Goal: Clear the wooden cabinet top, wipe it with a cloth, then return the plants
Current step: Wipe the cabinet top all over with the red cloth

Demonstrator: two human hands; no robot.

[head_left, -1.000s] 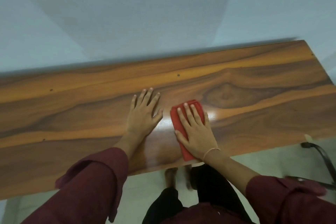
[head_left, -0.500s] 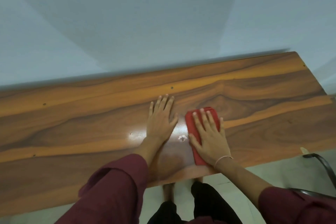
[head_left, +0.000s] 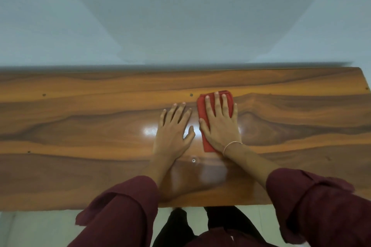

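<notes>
Most of the view is the top (head_left: 80,126), a long glossy wood-grain slab running left to right along the wall, with no plants on it. More of it lies left of the hands than right. The cloth (head_left: 201,108), red and folded narrow, sits right of centre, its long axis pointing at the wall. The right hand (head_left: 219,128) presses it flat, fingers straight and spread. The left hand (head_left: 172,132) rests just beside it, flat on bare wood, holding nothing.

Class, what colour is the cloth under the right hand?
Red; the cloth shows best in the head view, pressed flat by the right hand.
</notes>
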